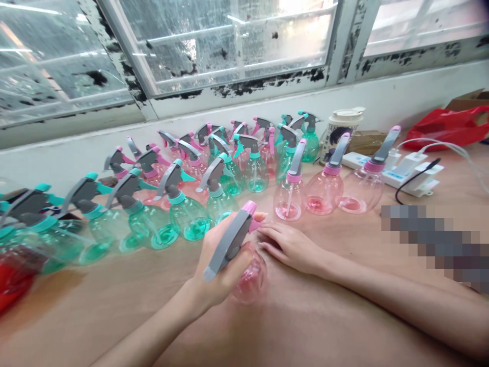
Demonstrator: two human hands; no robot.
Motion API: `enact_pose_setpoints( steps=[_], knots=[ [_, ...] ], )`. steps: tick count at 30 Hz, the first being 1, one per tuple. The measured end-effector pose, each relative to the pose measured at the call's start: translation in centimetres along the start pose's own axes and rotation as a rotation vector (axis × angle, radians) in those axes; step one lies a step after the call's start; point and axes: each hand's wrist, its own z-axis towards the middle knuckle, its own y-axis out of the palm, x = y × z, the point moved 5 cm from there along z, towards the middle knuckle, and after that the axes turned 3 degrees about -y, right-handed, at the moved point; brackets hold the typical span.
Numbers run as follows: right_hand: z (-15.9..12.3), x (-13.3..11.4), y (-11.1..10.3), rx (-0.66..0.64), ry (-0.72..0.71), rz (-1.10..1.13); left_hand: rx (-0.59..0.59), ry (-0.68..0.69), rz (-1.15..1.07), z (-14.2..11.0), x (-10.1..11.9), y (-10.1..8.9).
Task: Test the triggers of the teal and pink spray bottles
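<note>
My left hand (211, 247) is wrapped round the neck of a spray bottle (252, 280) with a clear pink body and a grey-and-pink trigger head. The bottle is near the table's middle, its head pointing away from me. My right hand (289, 245) rests palm down on the wooden table, just right of that bottle, fingers stretched toward it and holding nothing. Behind my right hand stand three pink spray bottles, the nearest one (289, 199) with its grey lever upright. Several green spray bottles (191, 216) stand in a row beyond my left hand.
More pink and green spray bottles crowd the back, by the window wall (244, 102). A lidded paper cup (340, 127), a white power strip (405, 173) with plugs and cables, and a red plastic bag (446, 127) are at the right. Another red item (17, 278) lies far left.
</note>
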Motion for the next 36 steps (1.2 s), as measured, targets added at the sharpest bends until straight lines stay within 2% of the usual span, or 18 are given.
enact_pose_setpoints(
  steps=[5, 8, 11, 15, 21, 25, 29, 33, 36],
  knots=[
    [-0.3, -0.3, -0.9, 0.126, -0.011, 0.07, 0.024, -0.033, 0.003, -0.2, -0.1, 0.0],
    [-0.7, -0.2, -1.7, 0.212, 0.02, 0.197, 0.042, -0.014, 0.002, -0.2, -0.1, 0.1],
    [-1.1, -0.6, -1.9, 0.242, 0.051, 0.329, 0.048, -0.008, -0.021, -0.1, 0.0, 0.1],
    [-1.7, -2.8, -1.9, 0.255, 0.011, 0.388, 0.079, -0.027, -0.049, 0.1, -0.3, 0.3],
    [-1.2, -7.2, -1.5, 0.313, -0.02, 0.348, 0.158, -0.007, -0.028, 0.6, -1.1, 0.5],
    [-0.6, -8.1, -1.3, 0.324, 0.058, 0.33, 0.168, -0.005, 0.038, 0.3, -1.1, 0.4],
    [-0.9, -7.8, -1.3, 0.304, 0.104, 0.286, 0.099, 0.005, 0.109, -1.5, -1.7, 0.1],
    [-1.6, -7.0, -1.9, 0.302, 0.107, 0.174, 0.023, 0.009, 0.215, -4.7, -3.8, -0.3],
    [-1.6, -6.0, -2.7, 0.286, 0.116, 0.085, -0.015, 0.007, 0.38, -6.9, -5.3, -0.8]
  ],
)
